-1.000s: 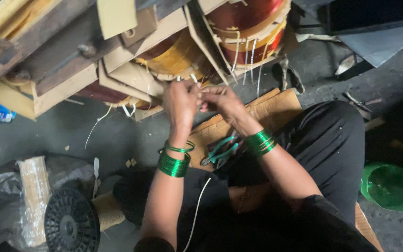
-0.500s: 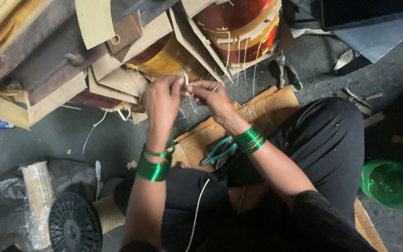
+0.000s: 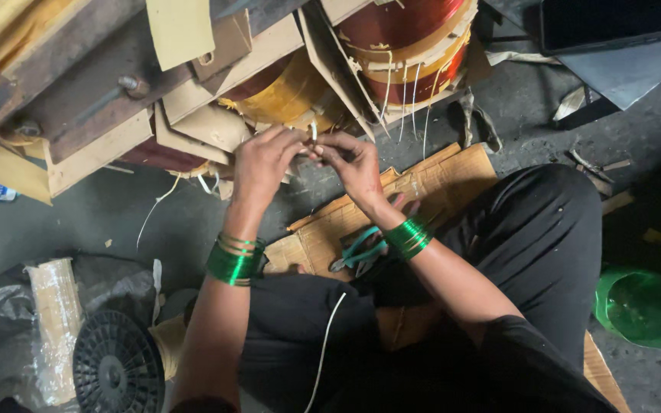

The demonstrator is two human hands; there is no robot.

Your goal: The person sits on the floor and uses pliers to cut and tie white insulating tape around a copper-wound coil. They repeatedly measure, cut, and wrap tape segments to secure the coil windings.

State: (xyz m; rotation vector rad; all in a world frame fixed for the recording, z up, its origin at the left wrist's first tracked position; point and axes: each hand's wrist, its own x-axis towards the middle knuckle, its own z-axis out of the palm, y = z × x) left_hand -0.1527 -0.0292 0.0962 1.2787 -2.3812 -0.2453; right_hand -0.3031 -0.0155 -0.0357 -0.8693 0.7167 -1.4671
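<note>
My left hand (image 3: 263, 164) and my right hand (image 3: 353, 162) meet in front of a large wound coil assembly (image 3: 300, 84) with yellow and red copper windings and tan insulation paper. Both pinch a thin white tape or lead (image 3: 313, 138) coming off the yellow winding, fingertips almost touching. Green bangles ring both wrists. Green-handled pliers (image 3: 361, 250) lie on a flattened cardboard sheet (image 3: 437, 183) under my right forearm. A white cord (image 3: 323, 340) trails over my black-trousered lap.
A black plastic spool (image 3: 116, 371) and a paper-wrapped roll (image 3: 55, 321) lie at the lower left on grey plastic. A green bowl (image 3: 644, 306) sits at the right. A dark metal sheet (image 3: 621, 46) is at the upper right. The floor is dark concrete with scraps.
Both hands have shifted slightly left and down along the coil, still working the same thin white strip. The view moved a little with my head.
</note>
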